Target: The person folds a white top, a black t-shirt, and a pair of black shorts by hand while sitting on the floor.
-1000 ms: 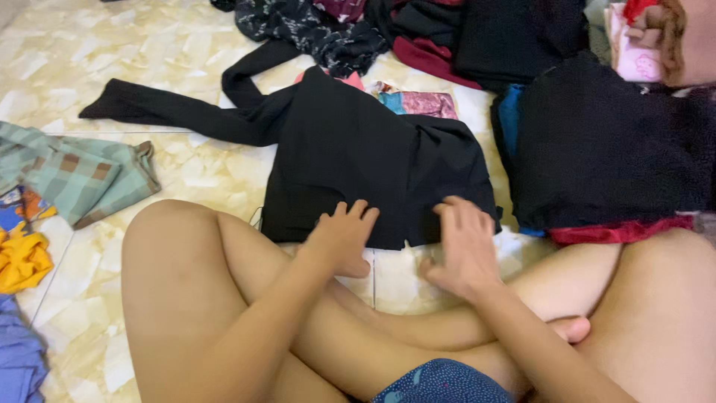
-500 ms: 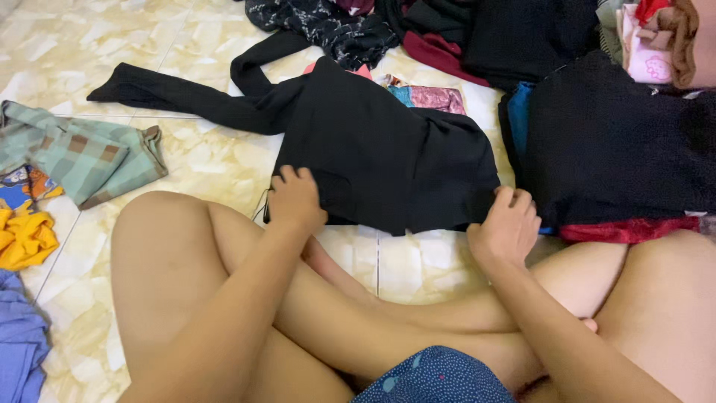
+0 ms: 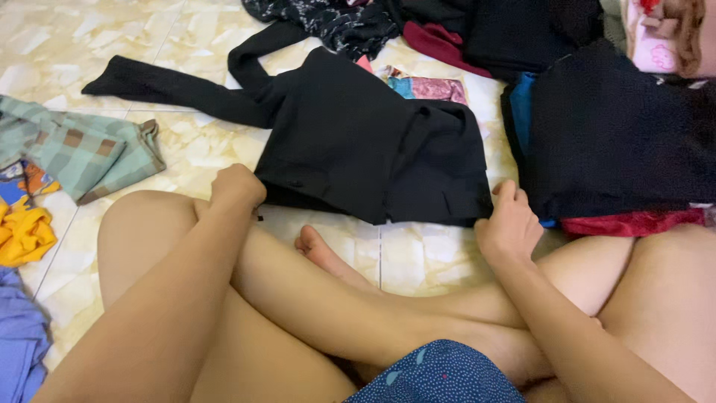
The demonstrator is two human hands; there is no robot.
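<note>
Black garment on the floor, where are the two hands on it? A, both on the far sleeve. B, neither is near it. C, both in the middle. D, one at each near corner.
D: the left hand grips the near left corner of the black garment and the right hand the near right corner.

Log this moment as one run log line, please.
left hand: grips near-left corner of black garment | right hand: grips near-right corner | garment: flat on tiled floor

Folded garment (image 3: 365, 142) on floor (image 3: 82, 37); clothes pile (image 3: 619, 127) right.
</note>
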